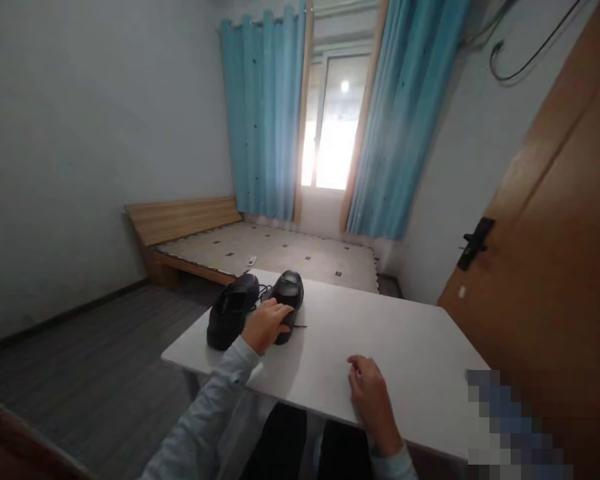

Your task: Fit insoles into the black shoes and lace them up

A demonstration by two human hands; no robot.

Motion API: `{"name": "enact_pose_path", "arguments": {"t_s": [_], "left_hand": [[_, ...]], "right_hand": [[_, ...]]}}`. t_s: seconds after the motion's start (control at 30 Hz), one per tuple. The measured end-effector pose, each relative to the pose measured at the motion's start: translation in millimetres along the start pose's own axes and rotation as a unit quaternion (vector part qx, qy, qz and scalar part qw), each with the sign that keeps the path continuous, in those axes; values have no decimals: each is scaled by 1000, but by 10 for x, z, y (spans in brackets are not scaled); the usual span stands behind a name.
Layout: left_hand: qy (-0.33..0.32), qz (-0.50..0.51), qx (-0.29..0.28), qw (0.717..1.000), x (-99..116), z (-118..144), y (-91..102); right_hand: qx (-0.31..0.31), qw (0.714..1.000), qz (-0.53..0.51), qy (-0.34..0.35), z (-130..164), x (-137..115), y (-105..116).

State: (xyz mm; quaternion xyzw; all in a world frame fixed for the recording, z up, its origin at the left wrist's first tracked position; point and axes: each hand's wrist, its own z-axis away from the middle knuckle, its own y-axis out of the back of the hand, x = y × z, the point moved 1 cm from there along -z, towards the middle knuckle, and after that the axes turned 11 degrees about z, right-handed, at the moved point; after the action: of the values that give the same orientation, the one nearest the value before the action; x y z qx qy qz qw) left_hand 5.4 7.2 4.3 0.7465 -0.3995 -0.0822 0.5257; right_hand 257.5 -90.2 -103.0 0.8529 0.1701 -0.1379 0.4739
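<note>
Two black lace-up shoes stand side by side at the left of the white table. My left hand [266, 325] lies over the right-hand shoe [288, 291], its fingers bent around the upper; the hand hides part of that shoe. Beside it, the left-hand shoe [233, 313] touches neither hand. Loose dark laces [263, 291] show between the two, and a lace end sticks out past my left fingers. My right hand [371, 395] rests near the table's front edge, fingers curled inward, with nothing visible in them.
The white table [380, 327] reaches across in front of my legs. Behind it stands a low bed [300, 250] with a small white object [252, 261] on it. A brown door [545, 267] with a black handle [476, 244] is at the right. A pixelated patch covers the lower right.
</note>
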Motion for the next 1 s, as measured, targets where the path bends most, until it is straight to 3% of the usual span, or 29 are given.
{"name": "enact_pose_path", "arguments": {"t_s": [0.37,0.53,0.73,1.0], "left_hand": [[-38,74,19,996,724,-66,-504],[-48,83,3,995,964,-125,-622],[-57,84,-10,995,1121,-155,-678],[-44,89,-29,995,1169,-167,-810]], "right_hand": [[44,999,-22,-14,-20,-47,124],[50,998,-28,-24,-29,-26,151],[57,997,-42,-35,-39,-37,149],[51,995,-62,-51,-43,-12,128]]}}
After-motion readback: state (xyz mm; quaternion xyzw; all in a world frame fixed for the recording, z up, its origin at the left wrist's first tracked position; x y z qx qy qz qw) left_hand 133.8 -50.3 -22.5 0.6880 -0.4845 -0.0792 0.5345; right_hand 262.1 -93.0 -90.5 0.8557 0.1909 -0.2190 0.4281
